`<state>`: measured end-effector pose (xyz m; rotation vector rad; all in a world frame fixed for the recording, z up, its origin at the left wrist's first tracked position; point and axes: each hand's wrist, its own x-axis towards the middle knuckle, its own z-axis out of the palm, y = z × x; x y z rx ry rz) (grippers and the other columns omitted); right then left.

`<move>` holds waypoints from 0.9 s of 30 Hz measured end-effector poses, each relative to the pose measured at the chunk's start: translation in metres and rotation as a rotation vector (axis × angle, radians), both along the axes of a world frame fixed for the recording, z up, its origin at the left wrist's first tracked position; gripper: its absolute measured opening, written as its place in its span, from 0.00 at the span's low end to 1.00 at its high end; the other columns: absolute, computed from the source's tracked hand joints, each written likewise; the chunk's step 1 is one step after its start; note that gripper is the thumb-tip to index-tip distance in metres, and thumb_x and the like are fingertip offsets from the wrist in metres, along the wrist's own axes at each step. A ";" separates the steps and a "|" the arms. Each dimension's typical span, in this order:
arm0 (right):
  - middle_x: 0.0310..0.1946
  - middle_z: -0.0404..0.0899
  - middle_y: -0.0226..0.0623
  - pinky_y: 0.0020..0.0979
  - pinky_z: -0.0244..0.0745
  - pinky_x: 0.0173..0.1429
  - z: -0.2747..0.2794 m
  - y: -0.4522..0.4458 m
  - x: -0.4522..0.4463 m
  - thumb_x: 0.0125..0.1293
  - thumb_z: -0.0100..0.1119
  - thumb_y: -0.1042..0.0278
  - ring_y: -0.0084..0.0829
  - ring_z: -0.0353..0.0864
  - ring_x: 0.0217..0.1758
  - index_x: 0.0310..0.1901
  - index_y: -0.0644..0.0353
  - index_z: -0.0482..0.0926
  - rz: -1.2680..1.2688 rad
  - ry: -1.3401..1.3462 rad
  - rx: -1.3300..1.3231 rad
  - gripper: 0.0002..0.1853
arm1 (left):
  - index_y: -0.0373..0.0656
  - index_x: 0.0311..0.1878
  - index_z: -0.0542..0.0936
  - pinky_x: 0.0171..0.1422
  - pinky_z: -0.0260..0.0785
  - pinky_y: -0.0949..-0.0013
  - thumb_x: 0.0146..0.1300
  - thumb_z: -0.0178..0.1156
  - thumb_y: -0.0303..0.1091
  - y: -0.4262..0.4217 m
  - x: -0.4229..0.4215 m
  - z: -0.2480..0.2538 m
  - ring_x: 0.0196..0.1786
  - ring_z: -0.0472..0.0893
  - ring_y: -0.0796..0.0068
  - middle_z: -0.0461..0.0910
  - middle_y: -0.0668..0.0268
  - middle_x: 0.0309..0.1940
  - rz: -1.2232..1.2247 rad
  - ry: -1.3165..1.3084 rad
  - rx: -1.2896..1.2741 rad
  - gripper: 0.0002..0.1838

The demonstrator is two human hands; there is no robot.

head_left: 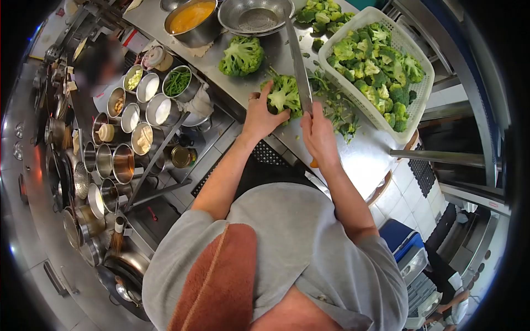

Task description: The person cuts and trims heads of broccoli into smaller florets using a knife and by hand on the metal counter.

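My left hand point(261, 115) grips the near left side of a broccoli head point(285, 94), thumb and fingers spread around it, cut stem side facing up. In my right hand point(319, 132) is a long kitchen knife point(298, 60). Its blade points away from me, just right of that head, and I cannot tell whether it touches. Another broccoli head point(241, 56) lies farther back on the steel table point(361, 160). Loose leaves and trimmings point(343, 113) are scattered right of the knife. A white perforated basket point(418, 118) full of broccoli florets stands at the right.
Behind are a steel colander point(256, 19), a pot of orange liquid point(192, 19) and a pile of broccoli point(323, 14). To the left, several steel containers hold ingredients, including chopped greens point(178, 83). Another person point(102, 60) stands beyond them. A metal bar point(441, 158) juts in at right.
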<state>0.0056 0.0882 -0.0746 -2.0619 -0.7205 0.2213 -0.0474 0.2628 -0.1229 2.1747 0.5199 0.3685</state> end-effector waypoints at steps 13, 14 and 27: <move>0.23 0.76 0.64 0.56 0.70 0.31 0.002 0.017 0.019 0.75 0.46 0.73 0.64 0.80 0.29 0.62 0.63 0.65 -0.092 -0.130 -0.136 0.17 | 0.46 0.77 0.62 0.69 0.70 0.55 0.45 0.76 0.42 0.000 -0.003 0.007 0.63 0.73 0.38 0.66 0.32 0.60 0.005 0.061 -0.069 0.54; 0.22 0.76 0.63 0.56 0.70 0.31 0.002 0.010 0.029 0.74 0.47 0.73 0.64 0.79 0.28 0.63 0.63 0.65 -0.161 -0.153 -0.158 0.18 | 0.46 0.77 0.61 0.70 0.69 0.55 0.45 0.75 0.42 0.001 -0.003 0.007 0.64 0.72 0.38 0.66 0.33 0.61 -0.005 0.066 -0.077 0.54; 0.25 0.78 0.63 0.60 0.69 0.35 0.007 -0.002 0.001 0.73 0.50 0.74 0.67 0.78 0.32 0.53 0.63 0.65 -0.052 -0.076 0.030 0.11 | 0.34 0.74 0.62 0.75 0.64 0.59 0.43 0.73 0.30 0.016 0.014 -0.002 0.71 0.68 0.46 0.64 0.48 0.70 -0.274 -0.100 0.053 0.51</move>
